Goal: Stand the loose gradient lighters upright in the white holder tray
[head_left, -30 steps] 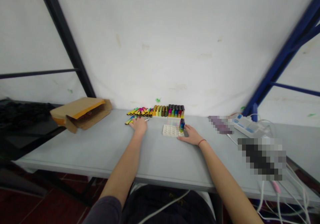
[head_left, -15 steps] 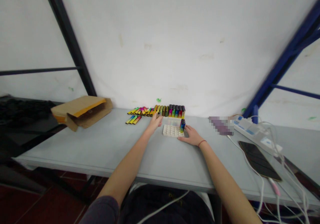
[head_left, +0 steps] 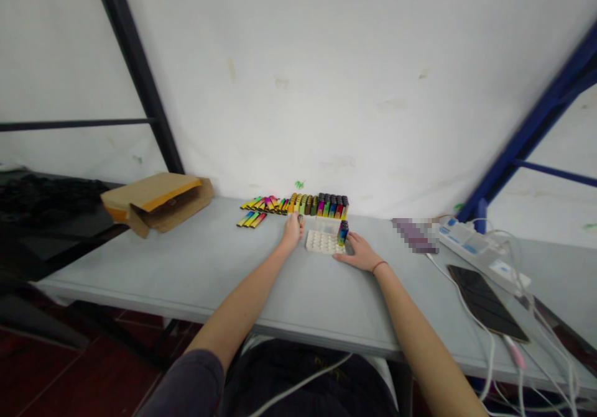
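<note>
My left hand [head_left: 292, 230] is closed around a lighter [head_left: 300, 217], with only its dark end showing above the fingers. Just to the right lies a white tray [head_left: 319, 243] with rows of round holes and a clear lid part [head_left: 328, 225] at its back. A few blue and multicoloured lighters [head_left: 343, 233] stand upright at the tray's right end. My right hand [head_left: 361, 253] grips that end, thumb along the front edge and fingers by the standing lighters. Behind, more lighters [head_left: 333, 207] with black tops stand in a block, beside gold-topped ones [head_left: 303, 204].
Loose lighters [head_left: 261, 204] lie in a pile left of the block, with several [head_left: 250, 220] in front. An open cardboard box [head_left: 156, 196] sits at the left. On the right are a phone [head_left: 487, 302], a power strip [head_left: 482, 255] and trailing white cables [head_left: 466, 311].
My left hand has turned, its fingers now wrapped more closely round the lighter, and moved slightly nearer the tray. My right hand stays at the tray. The view has shifted slightly.
</note>
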Tool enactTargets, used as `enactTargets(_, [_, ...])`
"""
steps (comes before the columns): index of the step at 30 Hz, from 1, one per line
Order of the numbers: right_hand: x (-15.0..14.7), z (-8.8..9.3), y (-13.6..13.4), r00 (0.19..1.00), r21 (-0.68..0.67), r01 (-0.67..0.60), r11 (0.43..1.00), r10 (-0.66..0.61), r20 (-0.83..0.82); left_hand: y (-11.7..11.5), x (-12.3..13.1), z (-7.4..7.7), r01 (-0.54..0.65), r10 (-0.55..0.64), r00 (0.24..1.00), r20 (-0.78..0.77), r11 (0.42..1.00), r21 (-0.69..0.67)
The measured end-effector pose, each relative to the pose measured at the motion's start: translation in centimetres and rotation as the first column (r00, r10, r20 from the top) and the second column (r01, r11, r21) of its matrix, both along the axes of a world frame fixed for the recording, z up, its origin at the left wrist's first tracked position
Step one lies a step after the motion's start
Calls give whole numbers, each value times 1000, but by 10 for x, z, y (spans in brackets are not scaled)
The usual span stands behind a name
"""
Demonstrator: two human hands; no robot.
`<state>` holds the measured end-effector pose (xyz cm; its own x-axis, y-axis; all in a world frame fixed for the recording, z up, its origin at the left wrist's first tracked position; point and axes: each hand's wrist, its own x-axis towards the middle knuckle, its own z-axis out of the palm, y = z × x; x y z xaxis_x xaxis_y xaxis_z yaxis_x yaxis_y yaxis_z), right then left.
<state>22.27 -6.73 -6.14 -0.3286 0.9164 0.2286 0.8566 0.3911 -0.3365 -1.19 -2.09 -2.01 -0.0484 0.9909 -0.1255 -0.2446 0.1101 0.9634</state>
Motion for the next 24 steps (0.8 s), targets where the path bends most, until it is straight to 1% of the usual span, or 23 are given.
enactTargets(5, [0, 1, 0, 1000, -7, 5, 1000, -5, 15, -3, 5, -5, -28, 27, 999, 19, 998, 47])
enactTargets(10, [-1, 2, -1, 1000, 8, -1, 1000, 1, -3, 0, 6, -9, -30, 30, 999, 16, 1000, 4])
enactTargets(15, [0, 1, 0, 1000, 16, -18, 1000, 18, -12, 1, 5, -7, -10, 10, 1000, 3, 999, -37])
enactTargets(21, [2, -2, 1, 999, 15, -24, 1000, 24, -22, -2, 6, -7, -40, 41, 998, -54, 999, 7])
enactTargets(23, [2, -2, 1, 999, 15, -24, 1000, 24, -25, -2, 5, -9, -21, 22, 998, -64, 1000, 17])
enactTargets(24, [2, -2, 1, 1000, 14, -22, 1000, 22, -22, -3, 5, -10, -1, 4, 998, -66, 999, 44])
